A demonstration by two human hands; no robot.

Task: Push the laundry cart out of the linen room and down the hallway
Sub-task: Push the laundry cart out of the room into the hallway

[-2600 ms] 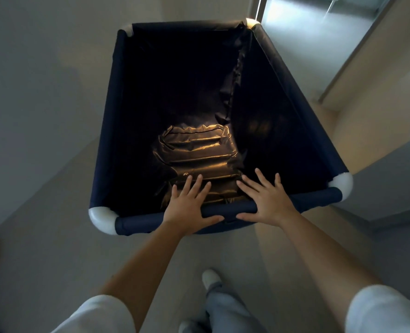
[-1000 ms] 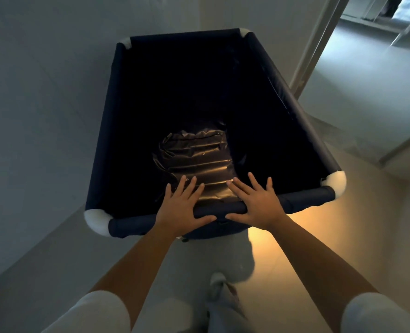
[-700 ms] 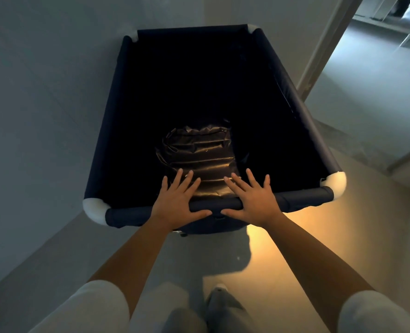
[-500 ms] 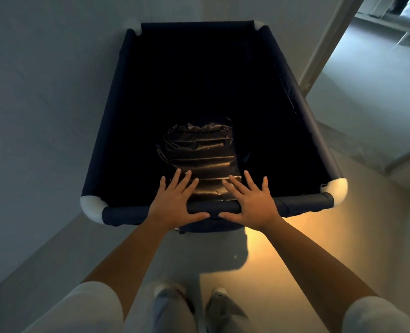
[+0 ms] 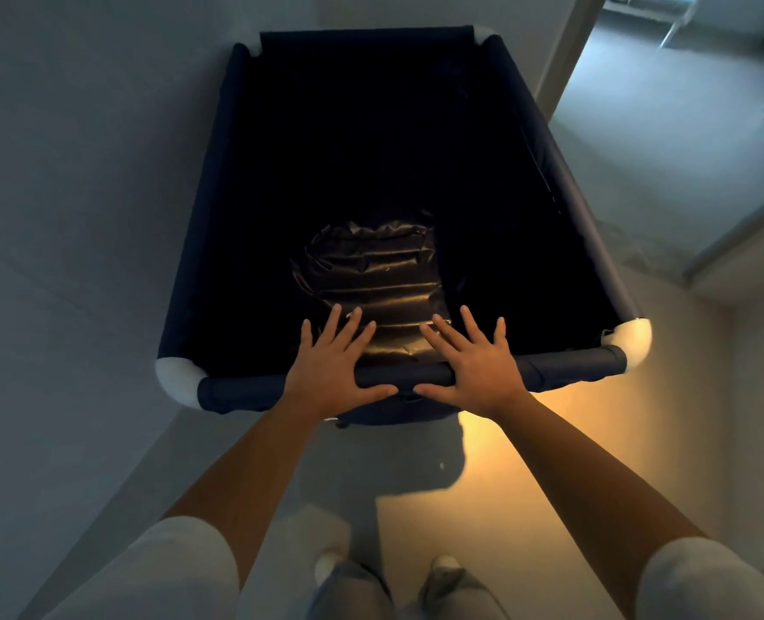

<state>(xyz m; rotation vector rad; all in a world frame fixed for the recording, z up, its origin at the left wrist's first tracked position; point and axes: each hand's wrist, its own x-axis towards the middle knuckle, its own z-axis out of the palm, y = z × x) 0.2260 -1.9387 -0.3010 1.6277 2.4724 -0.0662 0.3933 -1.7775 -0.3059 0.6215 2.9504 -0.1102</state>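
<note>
The laundry cart (image 5: 570, 185) is a deep navy fabric bin with white rounded corner caps, standing straight in front of me. A crumpled shiny dark liner (image 5: 371, 270) lies at its bottom. My left hand (image 5: 331, 373) and my right hand (image 5: 478, 369) rest side by side on the middle of the near top rail. Both palms press flat on the rail, fingers spread and stretched over the bin, thumbs along the rail's near side. Neither hand curls around it.
A pale wall (image 5: 80, 172) runs close along the cart's left side and behind its far end. A door frame (image 5: 568, 51) stands by the far right corner, with a lit grey floor (image 5: 666, 136) beyond. My shoes (image 5: 447, 570) are below.
The cart has swung left from the doorway, which now lies off to its right, and its far end sits closer to the wall. Both hands stay on the near rail.
</note>
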